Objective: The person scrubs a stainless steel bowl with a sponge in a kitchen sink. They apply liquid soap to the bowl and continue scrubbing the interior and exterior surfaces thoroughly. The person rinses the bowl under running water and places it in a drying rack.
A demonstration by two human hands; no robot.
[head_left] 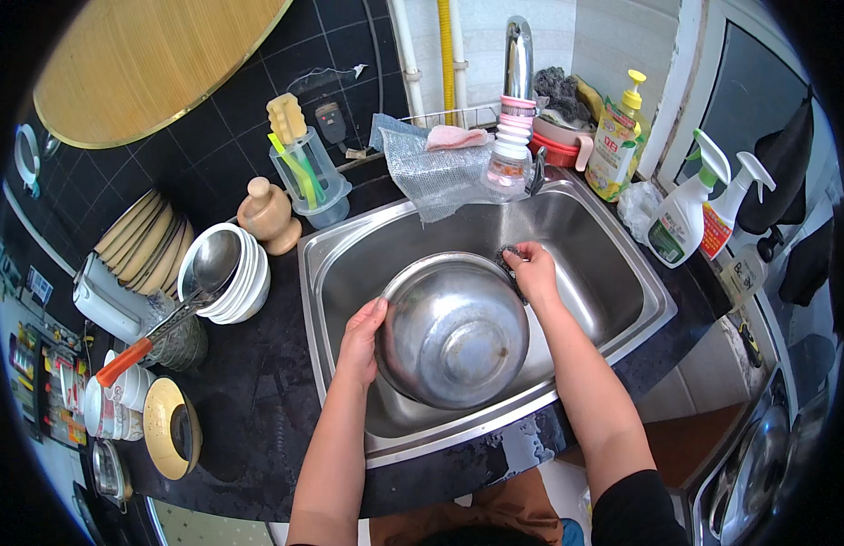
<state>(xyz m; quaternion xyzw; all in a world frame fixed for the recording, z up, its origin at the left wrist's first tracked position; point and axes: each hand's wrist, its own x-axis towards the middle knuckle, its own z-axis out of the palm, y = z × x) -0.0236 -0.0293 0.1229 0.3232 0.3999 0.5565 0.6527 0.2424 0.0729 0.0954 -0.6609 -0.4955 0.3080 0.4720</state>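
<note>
We have one black tabletop around one steel sink, the biggest things near us. Over the sink's hollow we hold one round metal basin, tilted, its shiny surface toward us, between our two hands. On the tabletop to our left stands one stack of white bowls, with one ladle lying across the top, and nearer us sits one yellow bowl. At the sink's far side rises one curved faucet; on our right we count two spray bottles and, near them, one pump bottle. Our left hand is closed on the basin's left edge. Our right hand, drawn narrow at the far right edge, pinches one small dark scouring pad against the basin
</note>
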